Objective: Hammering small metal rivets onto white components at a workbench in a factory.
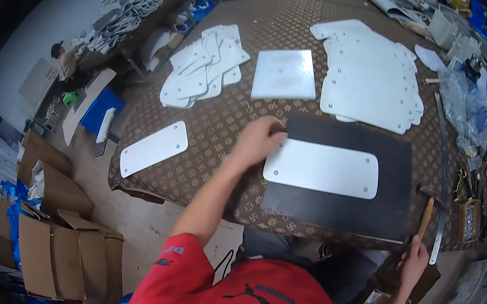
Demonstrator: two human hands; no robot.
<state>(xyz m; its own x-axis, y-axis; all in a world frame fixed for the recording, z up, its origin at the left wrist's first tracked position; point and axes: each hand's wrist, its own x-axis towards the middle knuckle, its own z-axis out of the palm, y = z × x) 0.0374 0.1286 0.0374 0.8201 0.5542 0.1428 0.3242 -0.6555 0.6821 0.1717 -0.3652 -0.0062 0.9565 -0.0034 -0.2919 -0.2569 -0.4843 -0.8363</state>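
Observation:
A white rectangular panel (pixel 323 170) with rounded corners lies on a dark rectangular mat (pixel 334 217). Small round metal fasteners show at its corners. My left hand (pixel 257 140) has thumb and fingers closed on the panel's upper left corner, which they partly cover. At the table's front edge, right of the mat, my right hand (pixel 414 260) grips a hammer (pixel 426 218) by its wooden handle, the head pointing away from me. Another white panel (pixel 155 149) with corner fasteners lies on the patterned brown cloth to the left.
Beyond the mat sits a pale square plate (pixel 285 76), between a loose pile of white panels (pixel 205 69) and a larger stack (pixel 369 76). A long metal ruler (pixel 440 204) and a box of small metal parts (pixel 468 221) are at right. Cardboard boxes (pixel 63 257) stand lower left.

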